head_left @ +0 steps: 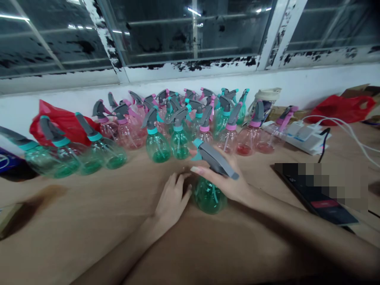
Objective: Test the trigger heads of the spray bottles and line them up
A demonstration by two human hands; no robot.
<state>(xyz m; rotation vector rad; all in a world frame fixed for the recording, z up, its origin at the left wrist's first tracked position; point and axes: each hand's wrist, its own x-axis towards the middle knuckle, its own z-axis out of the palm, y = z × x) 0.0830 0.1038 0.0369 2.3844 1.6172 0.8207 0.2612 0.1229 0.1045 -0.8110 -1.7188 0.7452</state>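
A clear green spray bottle (209, 200) with a grey and turquoise trigger head stands in front of me. My right hand (233, 182) is closed round its neck, just under the head, with the thumb on the near side. Some of those fingers are hidden behind the bottle. To the left of the bottle, my left hand (171, 200) rests low over the table, holding nothing, its fingers a little apart and the tips near the bottle's side. Just beyond stand two more green spray bottles (158, 148) with turquoise collars.
Many pink and green spray bottles (246, 144) line the wall side of the wooden table (118, 221). Several green ones (111, 156) stand left, by a red plastic bag (56, 116). A phone (314, 198), a power strip (305, 134) with white cables and a cup (264, 99) are at right.
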